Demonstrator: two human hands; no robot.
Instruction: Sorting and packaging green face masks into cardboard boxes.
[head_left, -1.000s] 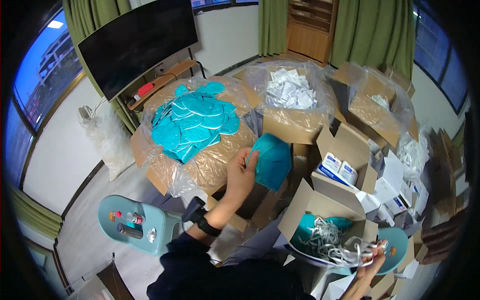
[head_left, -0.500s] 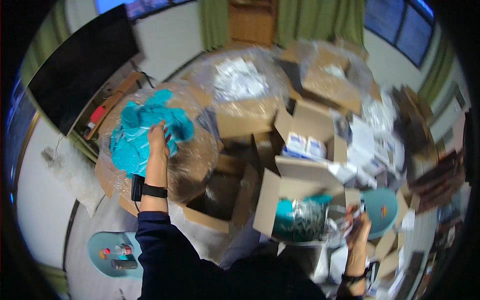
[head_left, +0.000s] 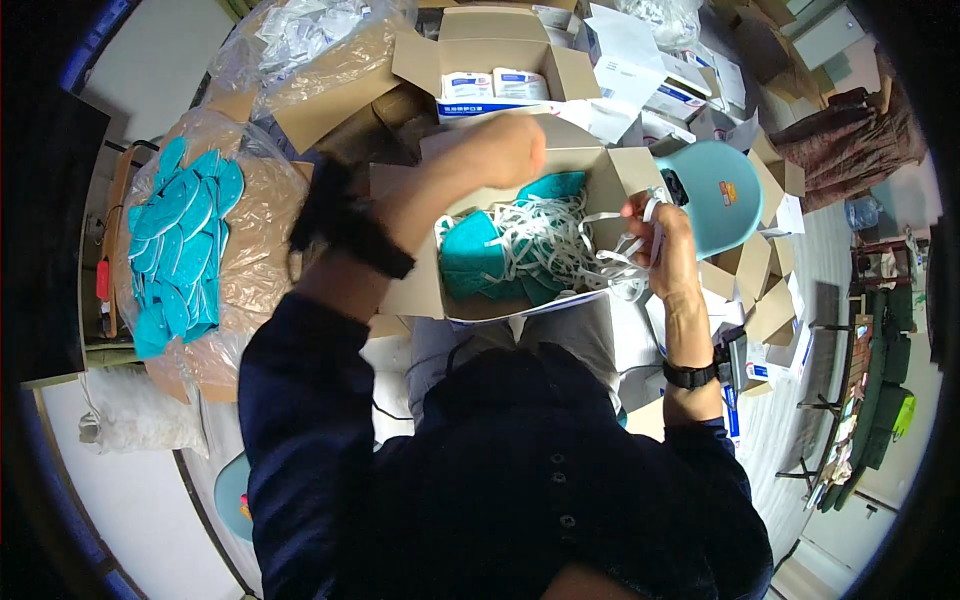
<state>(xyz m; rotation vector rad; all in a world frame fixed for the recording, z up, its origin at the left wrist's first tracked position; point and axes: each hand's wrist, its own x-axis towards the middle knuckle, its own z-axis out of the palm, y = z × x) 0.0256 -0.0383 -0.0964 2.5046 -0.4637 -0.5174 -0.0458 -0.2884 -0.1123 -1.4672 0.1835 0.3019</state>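
An open cardboard box (head_left: 625,180) stands before me, with teal cup-shaped face masks (head_left: 470,250) and a tangle of white elastic straps (head_left: 540,235) in it. My right hand (head_left: 665,240) is closed on several white straps at the box's right side. Above the far left part of the box is my left hand (head_left: 505,150), its back up and its fingers curled out of sight. Whatever it may hold is hidden. A teal mask (head_left: 553,187) shows just below it. To the left, many loose masks (head_left: 180,240) lie heaped on clear plastic over a carton.
Beyond the box stands another open carton (head_left: 495,28) with white packets (head_left: 520,84). A blue-green stool (head_left: 710,210) is close to my right hand. White boxes (head_left: 625,65) crowd the far right. Plastic-lined cartons with white packets (head_left: 310,35) stand at the far left.
My left hand has left the mask heap and come over to the box. My view has tilted down toward my body. The right hand still holds straps at the box's right side.
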